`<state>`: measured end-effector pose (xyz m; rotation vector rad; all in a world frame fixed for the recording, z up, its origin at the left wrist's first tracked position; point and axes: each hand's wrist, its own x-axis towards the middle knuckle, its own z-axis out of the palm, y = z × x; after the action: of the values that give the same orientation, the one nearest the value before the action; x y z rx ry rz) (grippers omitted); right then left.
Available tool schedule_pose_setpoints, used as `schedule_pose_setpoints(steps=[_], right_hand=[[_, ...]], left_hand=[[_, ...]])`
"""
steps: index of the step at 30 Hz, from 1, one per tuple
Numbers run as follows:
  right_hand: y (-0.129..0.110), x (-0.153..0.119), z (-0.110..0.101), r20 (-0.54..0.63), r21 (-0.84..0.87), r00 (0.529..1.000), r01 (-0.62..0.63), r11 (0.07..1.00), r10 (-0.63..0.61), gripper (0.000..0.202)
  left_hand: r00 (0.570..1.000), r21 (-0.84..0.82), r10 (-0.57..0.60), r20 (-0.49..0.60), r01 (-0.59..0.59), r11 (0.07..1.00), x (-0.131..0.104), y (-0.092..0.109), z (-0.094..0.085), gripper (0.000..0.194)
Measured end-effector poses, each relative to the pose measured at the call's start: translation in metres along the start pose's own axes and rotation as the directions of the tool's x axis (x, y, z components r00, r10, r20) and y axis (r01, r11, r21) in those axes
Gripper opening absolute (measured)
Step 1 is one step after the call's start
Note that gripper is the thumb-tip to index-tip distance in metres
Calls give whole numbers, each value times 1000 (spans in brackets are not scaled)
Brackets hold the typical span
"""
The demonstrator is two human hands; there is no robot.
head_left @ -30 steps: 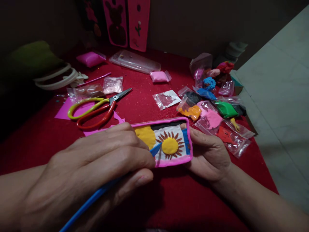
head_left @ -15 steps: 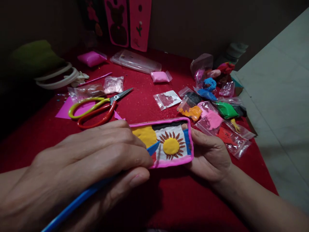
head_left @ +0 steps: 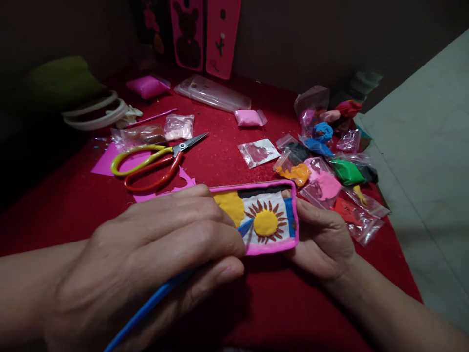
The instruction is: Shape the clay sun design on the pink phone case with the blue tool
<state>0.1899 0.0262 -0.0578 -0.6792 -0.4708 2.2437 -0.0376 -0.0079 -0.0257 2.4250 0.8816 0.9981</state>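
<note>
Left hand (head_left: 154, 259) grips a blue tool (head_left: 146, 305); its tip rests on the clay picture (head_left: 266, 217), just left of the yellow sun. Right hand (head_left: 322, 239) clasps the picture's right end, just above the red worktop (head_left: 220, 146). Scissors (head_left: 157, 161) lie behind.

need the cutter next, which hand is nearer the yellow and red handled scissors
Left. The left hand lies just below the yellow and red handled scissors; the right hand is farther off to their right.
</note>
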Motion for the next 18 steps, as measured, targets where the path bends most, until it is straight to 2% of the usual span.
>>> schedule_pose_setpoints(steps=[10,18], right_hand=[[-1,0,1,-39,-26,999,-5,1000,4,20],[-1,1,0,-19,-21,1000,-1,1000,1,21]], left_hand=[[1000,8,20,16,-21,1000,-1,-1,-2,12],[999,-1,-33,7,33,999,0,1,-1,14]])
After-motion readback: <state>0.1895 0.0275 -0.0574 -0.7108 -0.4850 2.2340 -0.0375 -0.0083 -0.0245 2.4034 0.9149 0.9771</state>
